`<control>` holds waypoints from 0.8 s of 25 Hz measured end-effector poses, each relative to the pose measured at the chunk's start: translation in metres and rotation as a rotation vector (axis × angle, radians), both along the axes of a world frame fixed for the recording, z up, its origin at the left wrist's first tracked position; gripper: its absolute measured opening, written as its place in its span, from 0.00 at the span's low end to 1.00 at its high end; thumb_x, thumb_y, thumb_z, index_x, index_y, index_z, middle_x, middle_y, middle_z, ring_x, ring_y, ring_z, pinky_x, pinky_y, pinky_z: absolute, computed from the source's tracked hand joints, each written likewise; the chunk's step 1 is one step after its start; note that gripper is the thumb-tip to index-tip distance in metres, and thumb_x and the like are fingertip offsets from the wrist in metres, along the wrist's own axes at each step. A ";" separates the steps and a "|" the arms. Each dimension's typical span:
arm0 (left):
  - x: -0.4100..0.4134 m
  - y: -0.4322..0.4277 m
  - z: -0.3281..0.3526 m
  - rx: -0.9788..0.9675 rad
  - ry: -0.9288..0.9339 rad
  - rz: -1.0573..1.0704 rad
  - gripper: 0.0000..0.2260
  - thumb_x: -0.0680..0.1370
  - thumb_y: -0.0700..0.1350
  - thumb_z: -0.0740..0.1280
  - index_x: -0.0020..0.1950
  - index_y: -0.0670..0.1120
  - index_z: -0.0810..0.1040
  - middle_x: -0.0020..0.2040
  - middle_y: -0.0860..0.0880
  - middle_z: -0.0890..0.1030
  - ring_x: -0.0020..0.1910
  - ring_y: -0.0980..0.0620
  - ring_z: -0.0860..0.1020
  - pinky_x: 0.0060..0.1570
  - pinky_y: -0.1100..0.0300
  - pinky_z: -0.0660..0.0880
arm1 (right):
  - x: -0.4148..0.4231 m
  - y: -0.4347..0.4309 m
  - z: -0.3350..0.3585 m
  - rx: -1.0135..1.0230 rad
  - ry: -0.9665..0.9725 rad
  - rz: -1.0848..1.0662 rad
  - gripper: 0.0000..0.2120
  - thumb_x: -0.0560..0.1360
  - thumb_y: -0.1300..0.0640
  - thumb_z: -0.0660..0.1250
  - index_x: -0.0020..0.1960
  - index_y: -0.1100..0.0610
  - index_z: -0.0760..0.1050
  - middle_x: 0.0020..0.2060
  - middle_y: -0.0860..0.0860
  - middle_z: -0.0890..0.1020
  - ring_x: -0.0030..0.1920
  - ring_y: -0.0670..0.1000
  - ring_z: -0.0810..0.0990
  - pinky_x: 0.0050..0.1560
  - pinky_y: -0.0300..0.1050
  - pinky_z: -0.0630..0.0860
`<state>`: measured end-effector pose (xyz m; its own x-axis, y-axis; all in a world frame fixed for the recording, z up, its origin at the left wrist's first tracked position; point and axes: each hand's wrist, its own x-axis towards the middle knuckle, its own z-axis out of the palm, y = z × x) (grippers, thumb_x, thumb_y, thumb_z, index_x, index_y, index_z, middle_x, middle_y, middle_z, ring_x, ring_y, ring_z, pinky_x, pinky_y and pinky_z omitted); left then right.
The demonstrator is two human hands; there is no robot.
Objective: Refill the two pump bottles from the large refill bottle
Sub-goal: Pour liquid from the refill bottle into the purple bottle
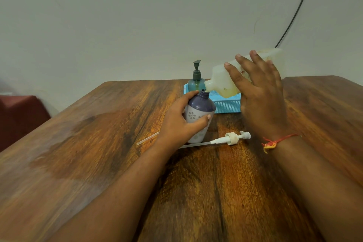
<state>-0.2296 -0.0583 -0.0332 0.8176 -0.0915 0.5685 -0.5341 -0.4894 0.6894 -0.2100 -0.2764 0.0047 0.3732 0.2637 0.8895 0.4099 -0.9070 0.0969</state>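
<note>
Purple pump bottle [200, 114] is standing open-necked on the counter [98, 143]. Its white pump head [229, 139] is lying just in front, dip tube running left.

Left hand [179, 124] is gripping the bottle body, fingers [191, 94] and thumb curled round it. Right hand [259, 96] is holding the large refill bottle [220, 80], fingers spread over its side, and tilting the spout onto the purple neck. Yellowish liquid is pooling at the low shoulder.

Judgement: first fill is under way. Next is calling for levelling the refill bottle without drips, then refitting the pump.

Just behind, the blue basket [227, 105] is holding the green pump bottle [196, 81], pump still on. Far counter edge is sitting close behind it; open room is lying to the left.
</note>
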 end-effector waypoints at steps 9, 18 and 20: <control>0.000 0.000 0.000 0.003 0.015 -0.001 0.30 0.74 0.47 0.77 0.73 0.54 0.70 0.65 0.53 0.77 0.57 0.66 0.76 0.49 0.77 0.72 | 0.000 0.001 0.002 -0.023 -0.030 -0.007 0.39 0.74 0.76 0.66 0.79 0.50 0.63 0.78 0.54 0.65 0.80 0.56 0.55 0.80 0.54 0.47; -0.002 -0.001 0.002 -0.005 0.022 0.004 0.29 0.74 0.46 0.77 0.71 0.57 0.69 0.63 0.56 0.77 0.55 0.73 0.74 0.48 0.78 0.72 | -0.002 0.003 0.004 -0.052 -0.034 -0.027 0.39 0.73 0.77 0.64 0.79 0.51 0.64 0.78 0.55 0.65 0.80 0.57 0.55 0.80 0.57 0.48; -0.002 -0.001 0.002 0.000 0.022 0.003 0.29 0.74 0.46 0.77 0.71 0.57 0.69 0.62 0.56 0.77 0.55 0.74 0.74 0.47 0.78 0.72 | -0.003 0.003 0.005 -0.053 -0.035 -0.028 0.39 0.73 0.77 0.63 0.79 0.51 0.64 0.78 0.54 0.65 0.80 0.57 0.54 0.80 0.57 0.47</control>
